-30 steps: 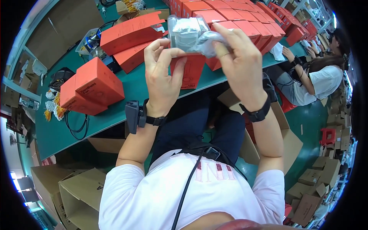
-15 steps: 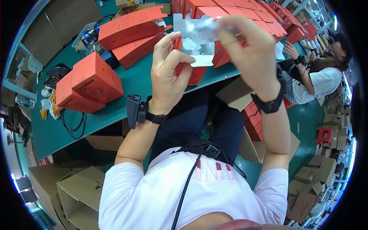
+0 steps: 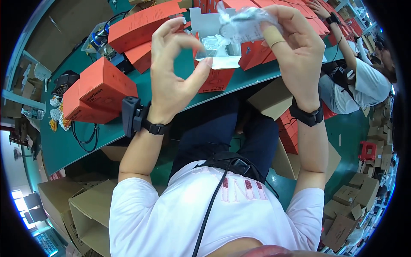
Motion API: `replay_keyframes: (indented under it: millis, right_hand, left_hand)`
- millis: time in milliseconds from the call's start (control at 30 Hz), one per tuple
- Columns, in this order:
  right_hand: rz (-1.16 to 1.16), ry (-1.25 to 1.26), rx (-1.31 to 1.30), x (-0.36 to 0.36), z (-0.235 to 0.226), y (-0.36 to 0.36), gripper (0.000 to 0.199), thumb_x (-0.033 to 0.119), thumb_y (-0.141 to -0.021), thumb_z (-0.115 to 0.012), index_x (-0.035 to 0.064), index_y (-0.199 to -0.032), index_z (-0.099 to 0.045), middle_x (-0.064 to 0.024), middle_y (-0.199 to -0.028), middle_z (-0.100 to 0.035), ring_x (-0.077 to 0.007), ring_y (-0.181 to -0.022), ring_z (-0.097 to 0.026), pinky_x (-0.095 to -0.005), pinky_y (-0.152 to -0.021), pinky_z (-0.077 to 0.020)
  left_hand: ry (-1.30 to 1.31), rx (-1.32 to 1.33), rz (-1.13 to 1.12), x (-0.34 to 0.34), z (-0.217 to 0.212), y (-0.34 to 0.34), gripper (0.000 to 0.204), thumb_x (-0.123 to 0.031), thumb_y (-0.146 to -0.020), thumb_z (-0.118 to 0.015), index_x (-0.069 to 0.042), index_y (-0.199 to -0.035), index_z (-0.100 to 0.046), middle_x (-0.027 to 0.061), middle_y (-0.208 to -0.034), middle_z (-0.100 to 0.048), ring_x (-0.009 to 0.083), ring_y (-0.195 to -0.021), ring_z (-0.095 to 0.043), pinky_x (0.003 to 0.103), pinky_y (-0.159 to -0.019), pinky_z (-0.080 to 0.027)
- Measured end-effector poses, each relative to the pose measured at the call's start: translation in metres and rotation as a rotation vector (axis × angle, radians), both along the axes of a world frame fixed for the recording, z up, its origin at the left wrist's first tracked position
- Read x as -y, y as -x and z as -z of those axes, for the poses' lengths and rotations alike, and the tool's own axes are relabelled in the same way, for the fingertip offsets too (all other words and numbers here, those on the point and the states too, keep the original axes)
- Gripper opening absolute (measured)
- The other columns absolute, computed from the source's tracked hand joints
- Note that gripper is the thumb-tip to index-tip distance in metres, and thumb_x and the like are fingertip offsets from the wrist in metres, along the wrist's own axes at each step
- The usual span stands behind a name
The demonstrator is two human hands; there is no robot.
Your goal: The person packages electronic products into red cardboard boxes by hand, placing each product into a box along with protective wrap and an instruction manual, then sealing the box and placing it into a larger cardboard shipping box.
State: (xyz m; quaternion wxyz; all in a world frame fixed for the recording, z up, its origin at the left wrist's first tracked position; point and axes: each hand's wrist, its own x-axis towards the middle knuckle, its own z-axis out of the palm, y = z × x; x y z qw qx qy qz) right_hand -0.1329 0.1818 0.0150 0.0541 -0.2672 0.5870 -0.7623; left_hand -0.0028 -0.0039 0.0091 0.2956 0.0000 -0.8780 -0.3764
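The left hand [image 3: 169, 85] is loosely curved and grips nothing; half a second ago it was bent in close around the box's rim, and now its blurred fingers are spread away to the left. Its thumb tip overlaps the corner of the white front flap [image 3: 227, 63], and I cannot tell whether they touch. The right hand [image 3: 302, 55] pinches a clear bag [image 3: 244, 29] between thumb and fingers, just above the open mouth of the red box [image 3: 216, 80]. That box stands at the near edge of the green table [image 3: 64, 141], flaps raised, with clear-wrapped contents [image 3: 214, 44] inside. The left hand's loosening seems to leave the box steady on its own and its opening uncovered, the bag outside it. Two red boxes [image 3: 107, 85] sit to the left. Beyond stands a red stack [image 3: 252, 57], where a co-worker's hand [image 3: 317, 8] now reaches.
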Motion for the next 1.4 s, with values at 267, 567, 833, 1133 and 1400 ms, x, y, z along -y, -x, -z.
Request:
replay_keyframes:
  millis: [267,567,833,1133,1400]
  right_hand:
    - [-0.352,0.593,-0.172,0.012,-0.01,0.051,0.025,-0.002,-0.093,-0.042,-0.0042,-0.096,-0.066,-0.0012,-0.08,-0.063,-0.0033,-0.06,-0.05,-0.0196,-0.055,-0.0393]
    - [-0.578,-0.595,-0.316,-0.028,-0.061,0.045,0.034,0.021,-0.099,-0.049,-0.0029,-0.099,-0.073,-0.0082,-0.079,-0.071,-0.0108,-0.07,-0.064,-0.0234,-0.065,-0.0495]
    - [-0.527,-0.794,-0.444,-0.035,-0.022,0.016,0.028,0.016,-0.098,-0.062,-0.0088,-0.086,-0.066,-0.0118,-0.058,-0.047,-0.012,-0.051,-0.044,-0.0306,-0.051,-0.0368]
    - [-0.569,-0.325,0.329,-0.038,0.014,-0.019,0.031,0.015,-0.101,-0.059,-0.0019,-0.126,-0.067,0.0082,-0.085,-0.063,0.0023,-0.072,-0.048,-0.0176,-0.062,-0.0362]
    - [-0.677,-0.146,0.925,-0.013,0.042,-0.032,0.04,0.022,-0.104,-0.055,-0.0015,-0.137,-0.059,0.0043,-0.071,-0.059,-0.001,-0.054,-0.05,-0.0174,-0.048,-0.0372]
  left_hand:
    - [-0.543,0.459,0.213,0.003,0.007,0.014,0.121,-0.034,-0.071,-0.081,0.0,-0.161,-0.008,0.024,-0.152,-0.04,0.0348,-0.143,-0.04,0.046,-0.119,-0.029]
    - [-0.237,0.349,0.164,-0.001,0.011,0.006,0.126,-0.035,-0.068,-0.083,-0.003,-0.162,-0.005,0.0277,-0.151,-0.036,0.0382,-0.144,-0.037,0.045,-0.119,-0.029]
    - [-0.041,0.262,0.044,-0.01,0.014,0.001,0.115,-0.028,-0.063,-0.087,-0.002,-0.155,-0.023,0.0207,-0.143,-0.043,0.0338,-0.132,-0.046,0.043,-0.112,-0.037]
    - [0.314,-0.208,-0.07,-0.012,0.023,-0.015,0.093,-0.008,-0.055,-0.089,-0.004,-0.138,-0.048,0.0178,-0.135,-0.055,0.0359,-0.119,-0.053,0.044,-0.101,-0.043]
    - [0.58,-0.174,-0.162,-0.004,0.043,-0.028,0.096,-0.009,-0.051,-0.092,-0.006,-0.137,-0.049,0.0171,-0.136,-0.055,0.0386,-0.12,-0.051,0.048,-0.101,-0.042]
